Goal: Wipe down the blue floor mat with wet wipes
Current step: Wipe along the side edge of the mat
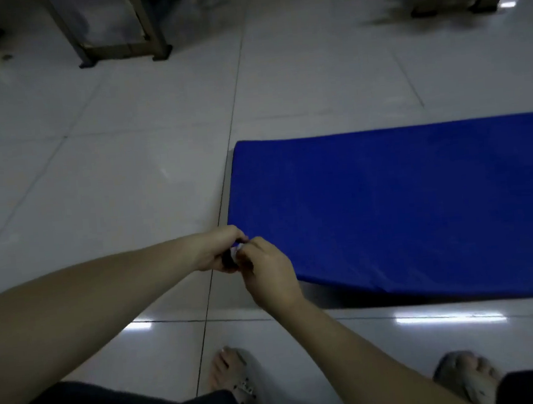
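Pale glossy tile floor (pixel 123 187), grout lines crossing, dim room; wooden furniture legs (pixel 125 50) far left. Blue floor mat (pixel 402 207) lying flat, right of centre, running off the right edge; bare tile to its left and far side. Left hand (pixel 213 250): fingers curled round a small dark pack (pixel 227 259) above the mat's near-left corner. Right hand (pixel 271 278): fingers pinching a white bit (pixel 238 251) at the pack's top. Sandalled feet (pixel 231 373) along the near edge.

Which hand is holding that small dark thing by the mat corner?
The left hand: its fingers curl round the dark object, while the right hand only pinches at its top.
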Demonstrator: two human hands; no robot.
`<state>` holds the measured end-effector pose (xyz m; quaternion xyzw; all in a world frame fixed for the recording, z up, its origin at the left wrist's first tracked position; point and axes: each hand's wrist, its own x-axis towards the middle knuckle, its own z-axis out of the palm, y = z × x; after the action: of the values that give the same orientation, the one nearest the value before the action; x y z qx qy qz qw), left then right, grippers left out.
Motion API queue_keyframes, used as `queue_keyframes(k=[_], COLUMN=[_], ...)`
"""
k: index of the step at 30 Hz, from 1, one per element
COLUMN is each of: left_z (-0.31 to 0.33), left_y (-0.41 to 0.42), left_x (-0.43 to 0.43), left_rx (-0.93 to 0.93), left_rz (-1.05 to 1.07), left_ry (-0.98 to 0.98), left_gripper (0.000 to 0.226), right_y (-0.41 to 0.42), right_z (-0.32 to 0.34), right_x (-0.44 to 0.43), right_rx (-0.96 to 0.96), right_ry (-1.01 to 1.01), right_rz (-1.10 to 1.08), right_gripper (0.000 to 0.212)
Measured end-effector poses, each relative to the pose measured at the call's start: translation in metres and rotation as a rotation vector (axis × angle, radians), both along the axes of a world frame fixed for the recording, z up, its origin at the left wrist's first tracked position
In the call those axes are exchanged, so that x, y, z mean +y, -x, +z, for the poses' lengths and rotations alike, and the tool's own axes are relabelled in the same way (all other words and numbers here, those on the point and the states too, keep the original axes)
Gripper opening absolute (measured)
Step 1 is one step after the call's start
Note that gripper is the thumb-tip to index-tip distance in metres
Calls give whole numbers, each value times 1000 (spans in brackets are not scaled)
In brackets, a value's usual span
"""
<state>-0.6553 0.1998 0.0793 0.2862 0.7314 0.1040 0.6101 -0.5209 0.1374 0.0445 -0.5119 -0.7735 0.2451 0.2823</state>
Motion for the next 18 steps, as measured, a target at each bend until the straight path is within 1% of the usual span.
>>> queue_keyframes(k=[1,3,6,8,10,11,13,15,16,17,18], left_z=[-15,-41,-85,-111,-131,-140,-159,-169,-167,-169,-170], left_y=[5,13,18,21,29,31,37,37,37,36,32], left_x=[1,-1,-7,-9,-7,-5,1,10,12,18,25], left_rx=[2,20,61,105,191,245,397,592,696,786,826], left_rz=[22,59,25,-59,-201,-287,-524,-826,-952,-1062,-1141], left_ry=[22,67,162,226,266,279,268,218,163,103,41], left_gripper=[11,17,17,21,30,35,42,46,45,42,38], right_y=[3,4,6,10,15,18,28,39,44,47,49], right_z=[-15,-43,-89,-117,-136,-147,-165,-179,-180,-184,-186], right_x=[1,2,-4,-11,-16,-18,-23,-29,-32,-34,-34], right_rx=[-67,-135,-172,-198,-176,-159,-171,-205,-220,-236,-255], right_ry=[-52,-87,33,108,183,219,291,360,377,364,336], right_rz=[1,-17,2,-14,-83,-116,-122,-117,-99,-87,-83], right_gripper=[9,6,5,6,12,11,9,21,26,28,28])
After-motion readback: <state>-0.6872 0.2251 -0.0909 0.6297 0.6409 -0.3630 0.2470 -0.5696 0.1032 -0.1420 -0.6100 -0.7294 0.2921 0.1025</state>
